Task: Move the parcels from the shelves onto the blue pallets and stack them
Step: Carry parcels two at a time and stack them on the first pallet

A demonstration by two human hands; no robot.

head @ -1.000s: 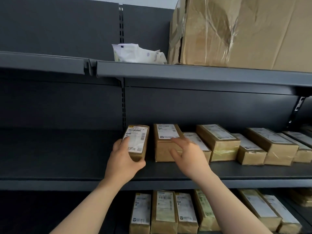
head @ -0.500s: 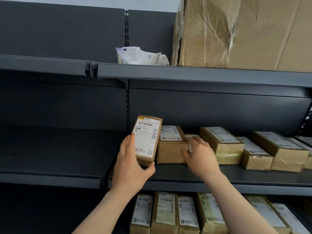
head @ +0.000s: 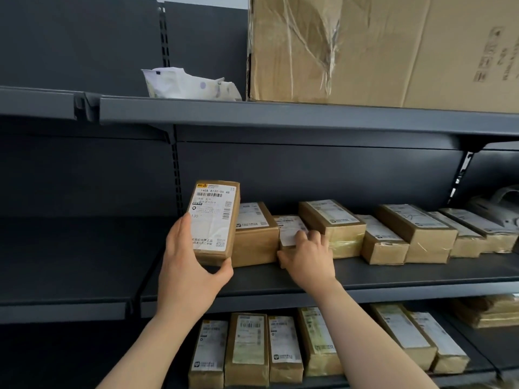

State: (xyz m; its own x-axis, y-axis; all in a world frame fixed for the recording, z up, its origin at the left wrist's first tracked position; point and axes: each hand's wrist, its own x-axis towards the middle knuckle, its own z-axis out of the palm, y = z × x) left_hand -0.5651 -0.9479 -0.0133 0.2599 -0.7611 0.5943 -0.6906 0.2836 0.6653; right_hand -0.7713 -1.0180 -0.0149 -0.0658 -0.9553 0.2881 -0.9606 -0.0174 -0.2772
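Note:
My left hand (head: 188, 265) holds a small brown parcel (head: 213, 220) with a white label, tilted up off the middle shelf (head: 393, 279). To its right a taller parcel (head: 254, 237) stands on that shelf. Beside that one lies a low small parcel (head: 289, 228), and my right hand (head: 307, 255) is closed around its near end. Further right, several more brown parcels (head: 415, 234) lie in a row. No blue pallet is in view.
The lower shelf holds another row of labelled parcels (head: 247, 346). On the top shelf (head: 280, 113) sit a large taped cardboard box (head: 379, 49) and a crumpled white bag (head: 188, 85). The shelf bay at the left (head: 64, 265) is dark.
My left hand lifted its parcel off the shelf and tipped it upright. My right hand moved from the taller parcel to the low one beside it and gripped its end.

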